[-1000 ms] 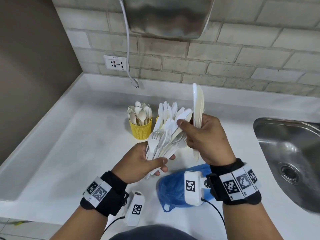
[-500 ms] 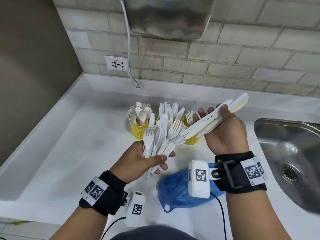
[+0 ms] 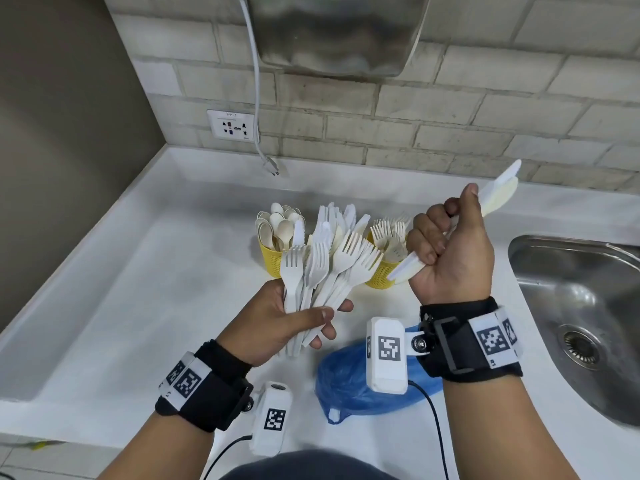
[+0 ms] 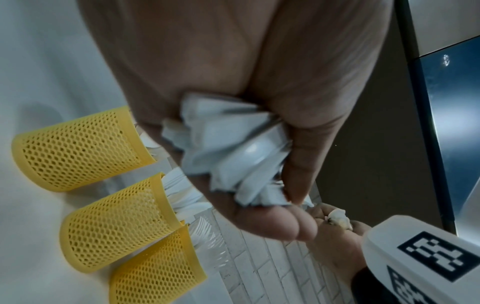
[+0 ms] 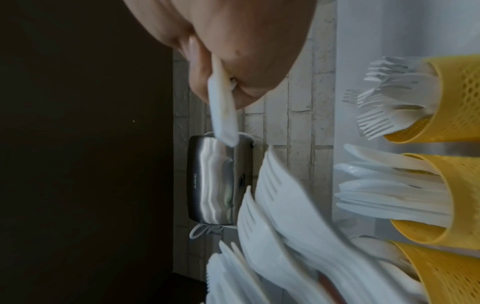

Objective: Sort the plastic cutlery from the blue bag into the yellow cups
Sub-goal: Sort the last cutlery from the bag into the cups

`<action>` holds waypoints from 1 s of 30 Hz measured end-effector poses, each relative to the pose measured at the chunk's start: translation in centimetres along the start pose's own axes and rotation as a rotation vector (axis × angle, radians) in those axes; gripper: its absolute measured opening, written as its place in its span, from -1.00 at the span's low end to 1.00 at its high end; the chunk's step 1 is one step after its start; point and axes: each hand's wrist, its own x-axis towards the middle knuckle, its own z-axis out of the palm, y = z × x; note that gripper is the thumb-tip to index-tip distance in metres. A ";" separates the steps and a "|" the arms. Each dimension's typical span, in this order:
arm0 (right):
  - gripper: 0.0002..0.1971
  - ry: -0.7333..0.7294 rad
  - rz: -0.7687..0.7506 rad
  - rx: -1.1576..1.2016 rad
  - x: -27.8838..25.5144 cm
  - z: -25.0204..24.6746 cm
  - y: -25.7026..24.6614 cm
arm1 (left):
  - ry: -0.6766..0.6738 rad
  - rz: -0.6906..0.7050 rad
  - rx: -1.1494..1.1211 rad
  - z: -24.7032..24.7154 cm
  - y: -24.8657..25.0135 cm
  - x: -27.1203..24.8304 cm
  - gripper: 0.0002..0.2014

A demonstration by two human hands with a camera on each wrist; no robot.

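Note:
My left hand (image 3: 322, 323) grips a fanned bundle of white plastic forks (image 3: 325, 268) by the handles, tines up, above the counter. Their handle ends (image 4: 228, 156) show in my fist in the left wrist view. My right hand (image 3: 450, 220) is closed round a few white knives (image 3: 498, 195), slanted with the blades up and to the right. Behind the bundle stand the yellow mesh cups: one with spoons (image 3: 272, 261), one with forks (image 3: 381, 277), and one with knives (image 5: 462, 195) between them. The blue bag (image 3: 346, 379) lies crumpled near the counter's front edge.
A steel sink (image 3: 571, 306) is set into the white counter (image 3: 138, 289) on the right. On the brick wall hang a metal hand dryer (image 3: 332, 32), its dangling cable (image 3: 258, 126) and a socket (image 3: 232, 125). A dark wall bounds the left side.
My right hand has pulled the knives out of the bundle and swung them right, from upright to slanted. The left hand keeps the forks, raised slightly.

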 end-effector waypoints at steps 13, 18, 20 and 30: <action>-0.63 -0.390 -0.261 -0.513 -4.1 1.6 3.3 | 0.117 -0.156 -0.367 0.8 -0.4 1.3 -0.73; -0.59 -0.393 -0.234 -0.748 -4.9 -0.5 6.9 | 0.118 -0.159 -0.423 1.1 -0.8 1.8 -0.65; -0.61 -0.379 -0.221 -0.745 -4.9 -1.1 7.6 | 0.114 -0.142 -0.423 1.1 -0.7 1.7 -0.59; -0.79 -0.304 -0.345 -0.931 -1.6 -0.3 2.7 | 0.037 -0.064 -0.087 0.6 0.0 0.3 -0.77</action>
